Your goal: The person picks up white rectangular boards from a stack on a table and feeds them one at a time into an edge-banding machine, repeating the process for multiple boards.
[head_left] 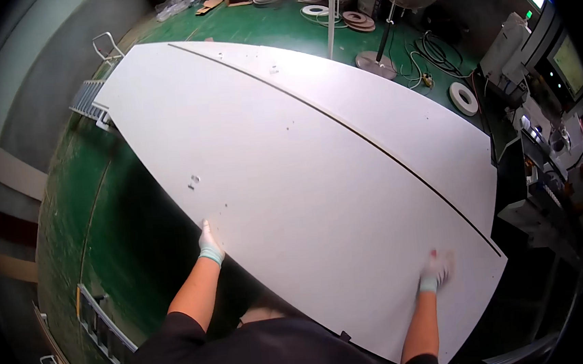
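Gloved hands on a big white panel (pixel 291 182), left hand (pixel 209 244) gripping its near edge, right hand (pixel 437 270) blurred, flat on top, panel beside a second panel (pixel 395 112), above green floor (pixel 102 217).

Both bare forearms rise from the lower edge of the frame, spread well apart. The left hand (pixel 209 244), gloved in white with a teal cuff, sits left of centre, fingers pointing up. The right hand (pixel 436 270) (slightly blurred) lies flat at lower right, fingers spread.
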